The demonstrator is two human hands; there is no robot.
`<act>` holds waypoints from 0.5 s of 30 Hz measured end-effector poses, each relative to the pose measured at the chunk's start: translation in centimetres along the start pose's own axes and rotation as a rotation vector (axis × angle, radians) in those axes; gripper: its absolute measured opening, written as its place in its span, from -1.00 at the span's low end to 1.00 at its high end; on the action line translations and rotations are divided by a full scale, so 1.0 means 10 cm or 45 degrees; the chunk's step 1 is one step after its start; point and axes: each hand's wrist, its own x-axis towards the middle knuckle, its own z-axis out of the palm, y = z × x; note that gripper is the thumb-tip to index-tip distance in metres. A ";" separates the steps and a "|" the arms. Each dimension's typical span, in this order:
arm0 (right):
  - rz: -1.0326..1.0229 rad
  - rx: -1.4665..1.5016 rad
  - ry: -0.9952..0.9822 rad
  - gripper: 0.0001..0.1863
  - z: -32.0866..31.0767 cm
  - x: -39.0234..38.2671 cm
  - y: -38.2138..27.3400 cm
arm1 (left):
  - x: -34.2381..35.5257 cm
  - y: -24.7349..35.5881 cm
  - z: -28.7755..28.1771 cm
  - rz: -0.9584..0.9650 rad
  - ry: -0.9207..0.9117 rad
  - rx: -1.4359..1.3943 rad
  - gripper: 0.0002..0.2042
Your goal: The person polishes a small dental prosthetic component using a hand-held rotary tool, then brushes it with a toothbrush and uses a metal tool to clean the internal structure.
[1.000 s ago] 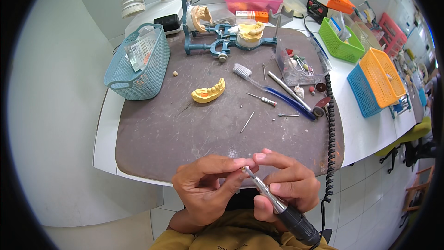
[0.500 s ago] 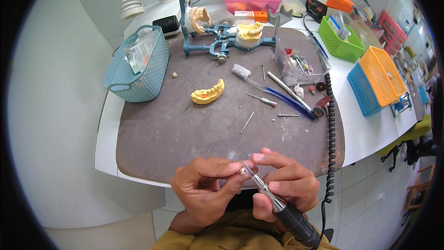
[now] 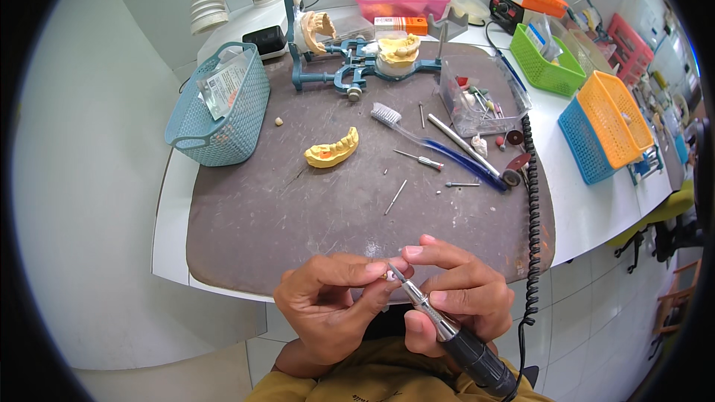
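Big picture first: a grey mat (image 3: 298,208) covers the bench, and the work sits at its six o'clock edge, right under the camera.

At eleven o'clock stands the blue basket (image 3: 216,108); at twelve, the teal articulator (image 3: 350,67) with pale casts clamped in it. Out at two o'clock sit the green (image 3: 547,59), orange (image 3: 614,115) and blue (image 3: 585,141) baskets. A coiled cord (image 3: 532,201) runs down the mat's three o'clock edge toward the handpiece.

Centre mat, a yellow cast (image 3: 333,150) lies alone, well apart from both hands and untouched. Just at its three o'clock side lie a toothbrush (image 3: 417,134) and loose burs (image 3: 396,196), all idle.

Now the action. The right hand (image 3: 458,301) is wrapped round the handpiece (image 3: 447,327), pen-style, tip pointing to ten o'clock. The left hand (image 3: 331,305) is closed in a pinch, thumb and forefinger clamped on a tiny piece (image 3: 387,275), pale, too small to make out. The tip sits right at that piece, touching or just beside it; hard to call.

My read: this is mid-grind. The piece is in hand and under the tool, so the shaping looks under way, not finished. I'd judge fitting it back to a cast is left to do, since the casts sit untouched.
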 end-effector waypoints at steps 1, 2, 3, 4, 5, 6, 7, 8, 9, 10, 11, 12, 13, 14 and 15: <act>-0.015 0.005 -0.002 -0.64 -0.01 0.01 0.00 | 0.01 0.00 0.00 0.010 -0.004 -0.011 -0.78; -0.029 0.015 -0.006 -0.64 -0.01 0.01 0.01 | 0.00 -0.01 0.00 0.021 -0.004 -0.018 -0.78; -0.043 0.025 -0.009 -0.64 -0.01 0.01 0.01 | 0.00 -0.02 0.00 0.031 -0.005 -0.026 -0.78; -0.038 0.030 0.001 -0.64 0.00 0.00 0.01 | 0.00 -0.02 -0.01 0.033 -0.003 -0.019 -0.77; -0.033 0.033 0.012 -0.65 0.01 0.01 0.01 | 0.00 -0.01 0.00 0.034 -0.001 -0.014 -0.77; -0.028 0.036 0.022 -0.65 0.02 0.01 0.01 | 0.00 -0.01 0.00 0.036 0.000 -0.008 -0.77; -0.033 0.033 0.011 -0.65 0.01 0.01 0.01 | 0.00 -0.01 0.00 0.039 0.004 -0.006 -0.77; -0.040 0.027 0.001 -0.65 0.00 0.01 0.02 | 0.00 -0.01 0.00 0.043 0.006 -0.007 -0.77; -0.047 0.022 -0.010 -0.65 -0.01 0.01 0.02 | 0.01 -0.01 0.01 0.048 0.009 -0.008 -0.77; -0.042 0.026 0.005 -0.66 -0.01 0.01 0.02 | 0.01 -0.01 0.01 0.049 0.011 -0.003 -0.77; -0.035 0.033 0.020 -0.66 0.00 0.00 0.02 | 0.01 -0.01 0.01 0.050 0.015 0.004 -0.77; -0.028 0.041 0.036 -0.66 0.02 -0.02 0.03 | 0.00 -0.01 0.01 0.052 0.019 0.012 -0.77; -0.034 0.051 0.050 -0.67 0.03 -0.02 0.03 | 0.00 -0.01 0.01 0.054 0.027 0.019 -0.77; -0.041 0.057 0.064 -0.67 0.03 -0.02 0.04 | 0.00 -0.02 0.02 0.055 0.033 0.020 -0.77; -0.048 0.062 0.078 -0.68 0.04 -0.02 0.04 | 0.00 -0.02 0.02 0.057 0.039 0.022 -0.77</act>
